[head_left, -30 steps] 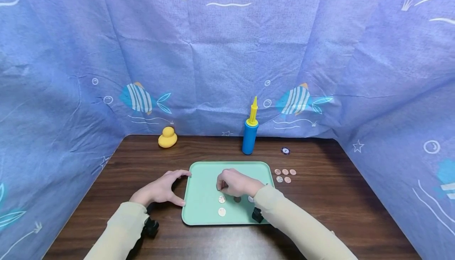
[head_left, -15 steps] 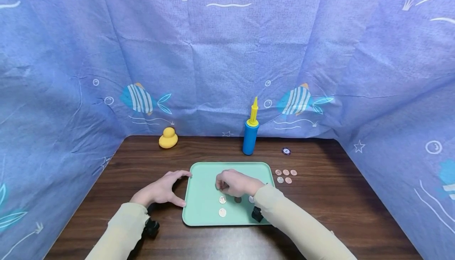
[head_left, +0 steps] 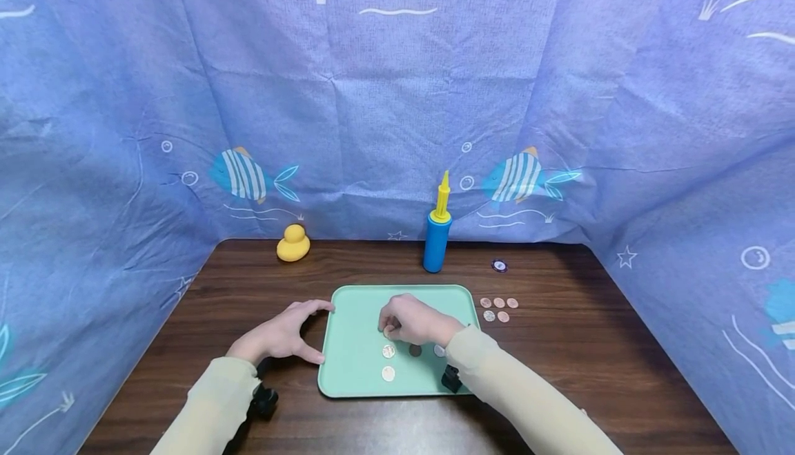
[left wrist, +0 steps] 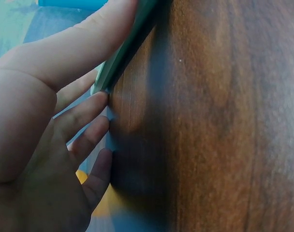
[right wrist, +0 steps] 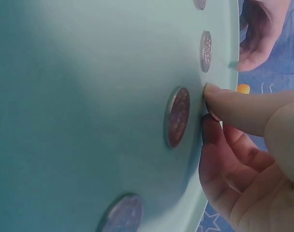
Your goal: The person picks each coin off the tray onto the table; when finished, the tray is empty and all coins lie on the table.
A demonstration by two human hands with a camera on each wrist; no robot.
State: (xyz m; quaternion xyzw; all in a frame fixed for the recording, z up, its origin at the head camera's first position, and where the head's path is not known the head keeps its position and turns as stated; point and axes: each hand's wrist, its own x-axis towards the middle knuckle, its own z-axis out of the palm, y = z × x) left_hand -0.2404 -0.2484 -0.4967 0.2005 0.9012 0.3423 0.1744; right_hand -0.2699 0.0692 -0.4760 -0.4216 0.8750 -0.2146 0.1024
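A dark brown wood-grain tabletop (head_left: 609,344) fills the lower part of the head view, its grain running left to right. Blue-violet cloth (head_left: 397,110) encloses it on three sides: a back panel and two side panels that slope in toward the table's far corners. The cloth is creased and folded, most visibly across the back panel. It carries a printed sea pattern: striped fish (head_left: 248,173), white wavy lines, bubbles, small stars and grass tufts. Lighting is even and diffuse, with a soft sheen on the near edge of the tabletop. No floor or window is in view.
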